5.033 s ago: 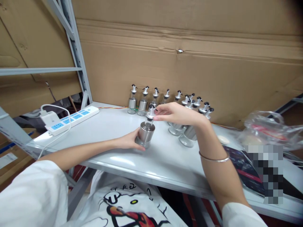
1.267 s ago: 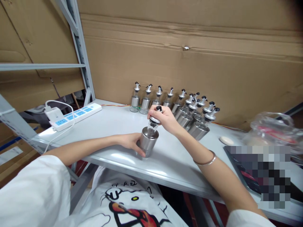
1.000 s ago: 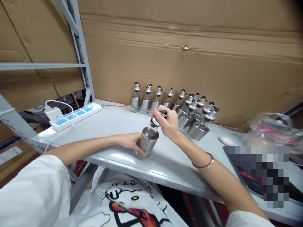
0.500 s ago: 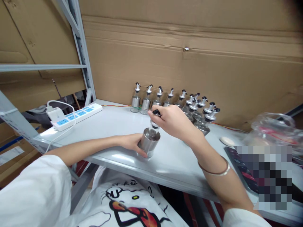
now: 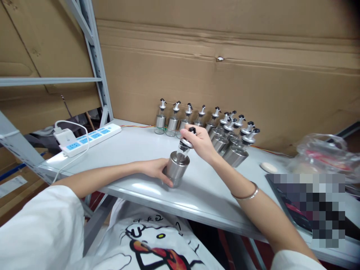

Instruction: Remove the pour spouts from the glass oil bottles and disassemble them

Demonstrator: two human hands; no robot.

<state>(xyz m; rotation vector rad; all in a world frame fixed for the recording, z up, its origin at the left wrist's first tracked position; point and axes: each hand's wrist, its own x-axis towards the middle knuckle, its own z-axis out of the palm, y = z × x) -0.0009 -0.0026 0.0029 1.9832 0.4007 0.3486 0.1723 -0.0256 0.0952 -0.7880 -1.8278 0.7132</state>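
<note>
A glass oil bottle (image 5: 177, 169) with a brushed-metal sleeve stands near the front edge of the table, leaning slightly to the right. Around its lower body my left hand (image 5: 158, 168) is closed, thumb in front. My right hand (image 5: 200, 141) grips the pour spout (image 5: 186, 144) at the bottle's neck; a black tip shows above the fingers. Whether the spout is fully seated, I cannot tell. Behind the hands stand several similar oil bottles (image 5: 172, 123) with spouts, some partly hidden by my right hand and forearm.
A white power strip (image 5: 92, 139) with a plugged-in charger lies at the left on the grey table (image 5: 135, 148). To the right are a pale oval object (image 5: 269, 167), a clear plastic bag (image 5: 323, 153) and a partly blurred dark flat object. A cardboard wall (image 5: 197, 78) closes the back.
My right hand has turned on the spout: its fingers and wrist have rotated, and the forearm has shifted. The left hand and the bottle stay almost where they were.
</note>
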